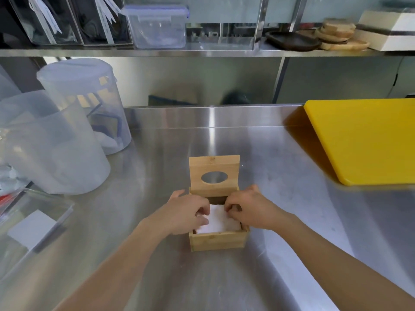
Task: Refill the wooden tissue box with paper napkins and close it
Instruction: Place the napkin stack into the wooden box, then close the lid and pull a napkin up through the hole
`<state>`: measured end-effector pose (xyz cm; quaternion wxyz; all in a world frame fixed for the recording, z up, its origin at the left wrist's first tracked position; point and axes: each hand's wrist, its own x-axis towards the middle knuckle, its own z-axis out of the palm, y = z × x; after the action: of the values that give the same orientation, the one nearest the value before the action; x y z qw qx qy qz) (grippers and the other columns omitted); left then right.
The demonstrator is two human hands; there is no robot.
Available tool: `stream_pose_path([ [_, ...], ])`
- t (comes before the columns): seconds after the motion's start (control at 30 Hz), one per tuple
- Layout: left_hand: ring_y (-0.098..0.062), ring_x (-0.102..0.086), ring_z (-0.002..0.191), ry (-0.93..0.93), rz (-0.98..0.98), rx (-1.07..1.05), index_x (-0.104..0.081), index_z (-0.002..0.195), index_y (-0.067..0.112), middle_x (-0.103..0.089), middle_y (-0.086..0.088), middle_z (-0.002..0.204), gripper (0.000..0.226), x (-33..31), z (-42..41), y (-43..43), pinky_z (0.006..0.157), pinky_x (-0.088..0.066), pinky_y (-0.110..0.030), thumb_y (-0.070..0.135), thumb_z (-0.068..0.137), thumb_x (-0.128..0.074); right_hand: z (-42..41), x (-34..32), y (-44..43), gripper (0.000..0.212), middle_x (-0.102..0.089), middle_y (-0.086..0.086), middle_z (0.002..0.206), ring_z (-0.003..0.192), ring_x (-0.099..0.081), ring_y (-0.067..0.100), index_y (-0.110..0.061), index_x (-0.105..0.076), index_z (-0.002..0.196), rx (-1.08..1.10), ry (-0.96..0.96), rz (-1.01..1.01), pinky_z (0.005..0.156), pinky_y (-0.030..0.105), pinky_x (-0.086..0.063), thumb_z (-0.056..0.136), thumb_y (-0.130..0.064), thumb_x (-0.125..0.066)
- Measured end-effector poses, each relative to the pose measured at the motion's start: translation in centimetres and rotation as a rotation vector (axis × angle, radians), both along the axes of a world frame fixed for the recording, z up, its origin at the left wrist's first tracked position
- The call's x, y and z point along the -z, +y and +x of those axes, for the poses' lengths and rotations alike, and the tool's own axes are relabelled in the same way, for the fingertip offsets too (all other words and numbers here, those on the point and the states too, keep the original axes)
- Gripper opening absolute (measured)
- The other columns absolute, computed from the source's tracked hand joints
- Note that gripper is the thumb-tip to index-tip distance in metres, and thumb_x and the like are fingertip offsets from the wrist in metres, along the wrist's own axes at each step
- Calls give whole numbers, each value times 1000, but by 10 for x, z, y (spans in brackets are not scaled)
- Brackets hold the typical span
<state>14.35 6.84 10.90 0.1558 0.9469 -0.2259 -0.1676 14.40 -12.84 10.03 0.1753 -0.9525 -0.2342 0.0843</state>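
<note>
The wooden tissue box (216, 241) stands on the steel counter in front of me. Its hinged lid (214, 170), with an oval hole, is raised upright at the back. A white stack of paper napkins (216, 222) fills the box. My left hand (185, 213) rests over the box's left side, fingers curled onto the napkins. My right hand (248, 209) covers the right side, fingertips pinched on the stack's top edge. Both hands hide part of the box's rim.
Two frosted plastic containers (58, 142) stand at the left. A clear sign holder (33, 227) lies near the left edge. A yellow cutting board (363, 138) lies at the right. A shelf (202, 52) above holds tubs and wooden plates.
</note>
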Motion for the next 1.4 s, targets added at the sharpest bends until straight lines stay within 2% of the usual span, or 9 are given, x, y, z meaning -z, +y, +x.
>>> stream_pose_path([
  [0.17, -14, -60, 81, -3, -362, -347, -59, 76, 30, -64, 7, 85, 14, -19, 7, 22, 73, -47, -29, 25, 88, -63, 2, -7, -12, 6, -62, -6, 73, 68, -54, 5, -15, -70, 85, 390, -33, 527, 61, 6, -43, 84, -13, -65],
  [0.37, -19, -53, 107, 41, -655, -686, -52, 122, 19, -52, 3, 114, 41, -7, 20, 13, 95, -45, -41, 21, 85, -69, 14, -5, -8, 42, -52, -4, 92, 80, -50, 10, -26, -56, 119, 560, 143, 800, 69, 14, -44, 83, -8, -65],
  [0.43, -18, -55, 102, 131, -753, -677, -59, 107, 23, -59, 1, 109, 23, -3, 20, 8, 89, -45, -40, 14, 87, -66, 16, -6, -5, 42, -56, 1, 96, 83, -53, 13, -23, -58, 121, 527, 209, 839, 68, 17, -45, 85, -3, -62],
  [0.8, -21, -59, 78, 100, -986, -760, -63, 62, 18, -64, -2, 73, 42, 14, 20, -2, 70, -49, -29, -22, 74, -61, 16, -3, -5, 33, -61, 3, 64, 60, -57, 11, -12, -61, 61, 541, 195, 977, 60, 17, -51, 71, 19, -64],
  [1.0, -17, -57, 113, 197, -921, -529, -72, 65, 26, -64, 5, 111, 51, 19, 11, 9, 103, -41, -36, -18, 84, -52, 7, 9, -5, 45, -63, 0, 75, 81, -57, 18, -12, -63, 51, 633, 172, 998, 74, 22, -45, 73, 23, -44],
  [1.07, -14, -50, 123, 202, -960, -529, -70, 82, 31, -61, 7, 120, 46, 13, 11, 14, 107, -34, -35, -9, 89, -49, 5, 4, -5, 35, -65, 0, 84, 92, -56, 17, -13, -68, 64, 679, 197, 1029, 82, 25, -41, 79, 12, -48],
  [1.13, -8, -38, 132, 255, -993, -585, -62, 107, 36, -51, 12, 135, 19, 3, 5, 15, 112, -23, -33, 33, 90, -56, 0, -1, -6, 19, -63, 0, 110, 112, -51, 16, -17, -69, 99, 638, 295, 1016, 97, 27, -37, 87, -11, -55],
  [1.23, -1, 3, 142, 323, -683, -436, -15, 149, 32, -3, 19, 155, 94, 2, 4, 15, 118, 4, -38, 80, 73, -41, -8, -4, -11, 65, -22, -10, 153, 143, -16, 12, -29, -29, 144, 469, 506, 824, 115, 36, -12, 86, -46, -54],
  [1.4, -4, 22, 139, 167, -244, -175, 6, 150, 23, 17, 11, 156, 100, 12, -3, 7, 116, 14, -38, 78, 72, -27, -20, 1, -15, 106, 19, -12, 156, 143, 13, 5, -32, 7, 147, 285, 618, 578, 120, 39, -1, 67, -64, -53],
])
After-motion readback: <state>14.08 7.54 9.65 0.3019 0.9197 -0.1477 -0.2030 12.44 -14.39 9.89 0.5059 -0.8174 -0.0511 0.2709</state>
